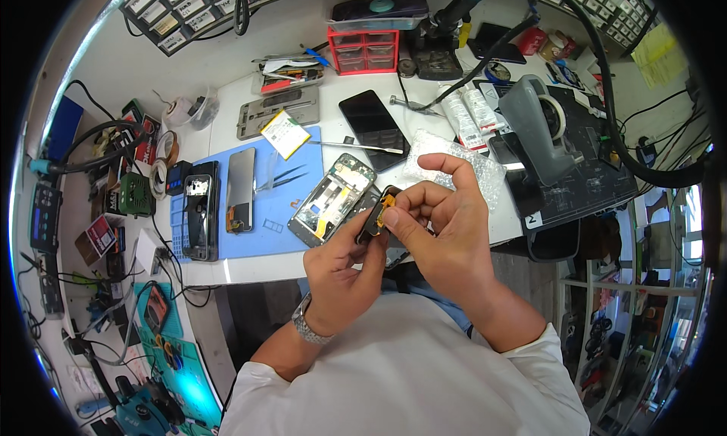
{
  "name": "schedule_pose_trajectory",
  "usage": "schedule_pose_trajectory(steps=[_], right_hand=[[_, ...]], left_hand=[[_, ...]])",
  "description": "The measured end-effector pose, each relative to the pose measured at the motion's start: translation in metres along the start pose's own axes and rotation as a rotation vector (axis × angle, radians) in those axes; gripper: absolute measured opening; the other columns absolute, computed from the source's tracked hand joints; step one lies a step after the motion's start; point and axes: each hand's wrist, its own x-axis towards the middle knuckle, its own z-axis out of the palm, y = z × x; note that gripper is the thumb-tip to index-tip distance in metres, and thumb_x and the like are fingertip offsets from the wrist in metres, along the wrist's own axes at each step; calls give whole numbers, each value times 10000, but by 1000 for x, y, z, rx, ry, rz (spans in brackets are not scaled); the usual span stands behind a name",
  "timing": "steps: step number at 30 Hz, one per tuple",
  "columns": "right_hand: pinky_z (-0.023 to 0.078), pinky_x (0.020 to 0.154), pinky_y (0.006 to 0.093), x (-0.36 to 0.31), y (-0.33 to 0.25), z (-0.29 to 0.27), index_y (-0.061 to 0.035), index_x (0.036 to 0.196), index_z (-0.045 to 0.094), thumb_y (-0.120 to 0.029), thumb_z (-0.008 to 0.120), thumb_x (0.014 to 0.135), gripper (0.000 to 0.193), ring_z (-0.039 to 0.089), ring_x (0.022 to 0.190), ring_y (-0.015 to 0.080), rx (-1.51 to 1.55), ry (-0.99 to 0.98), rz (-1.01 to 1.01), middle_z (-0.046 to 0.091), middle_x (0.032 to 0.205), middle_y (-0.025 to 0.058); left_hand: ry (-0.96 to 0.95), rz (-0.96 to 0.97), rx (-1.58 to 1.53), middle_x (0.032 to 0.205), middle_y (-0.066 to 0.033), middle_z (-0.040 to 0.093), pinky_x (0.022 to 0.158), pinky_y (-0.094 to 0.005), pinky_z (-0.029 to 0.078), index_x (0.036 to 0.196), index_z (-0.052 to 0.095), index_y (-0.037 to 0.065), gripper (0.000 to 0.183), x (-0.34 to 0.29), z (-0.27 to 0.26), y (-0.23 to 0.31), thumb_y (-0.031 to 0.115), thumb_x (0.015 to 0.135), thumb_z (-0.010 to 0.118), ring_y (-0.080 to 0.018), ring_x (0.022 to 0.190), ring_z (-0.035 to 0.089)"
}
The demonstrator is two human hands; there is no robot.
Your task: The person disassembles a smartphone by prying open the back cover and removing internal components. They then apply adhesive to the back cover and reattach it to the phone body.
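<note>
My left hand (342, 268) is closed around a dark phone part (371, 225), thumb and fingers on its sides; most of it is hidden by the hands. An orange-yellow flex cable (387, 202) shows at its upper end. My right hand (448, 232) pinches that flex cable between thumb and fingers, with the index finger raised and bent. Just left of the hands lies an opened phone body (335, 199), its inside facing up. A metal pry tool (356, 146) rests beyond it, across a black phone (372, 124).
A blue mat (284, 228) carries tweezers (289, 176), a phone screen (241, 186) and a white-yellow battery (285, 134). Left of them sits an empty phone frame (200, 213). Bubble wrap (485, 180), glue tubes (471, 114) and a tape dispenser (541, 129) stand right. Behind is a red drawer box (363, 51).
</note>
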Motion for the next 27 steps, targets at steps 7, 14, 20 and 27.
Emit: schedule_pose_trajectory(steps=[7,14,20,27], right_hand=[[545,632,249,6,4,3,32,1385,333,30,714,921,600,700,749,118,-156,59,-31,696,891,102],[487,689,220,5,7,6,17,1354,375,26,750,902,588,617,767,55,-205,92,-21,693,868,61],[512,651,224,8,10,11,20,1339,378,22,736,916,554,643,741,69,-187,127,-60,693,868,77],[552,687,221,12,12,9,19,1320,390,20,748,934,526,685,794,89,-172,92,21,721,925,118]], left_hand=[[30,-270,-356,1051,-98,764,785,-232,606,1348,618,-119,345,-4,-1,2,-35,1018,675,-90,885,722],[-22,-260,-389,1203,-192,727,893,-365,669,1379,562,-160,366,-4,-8,-2,-53,1034,620,-217,996,758],[5,-287,-346,1099,-164,758,796,-306,664,1368,603,-126,344,-2,-10,3,29,1062,623,-167,899,755],[175,-387,-357,891,-27,724,610,-181,453,1290,671,-95,299,7,-8,-1,112,1074,659,-19,710,579]])
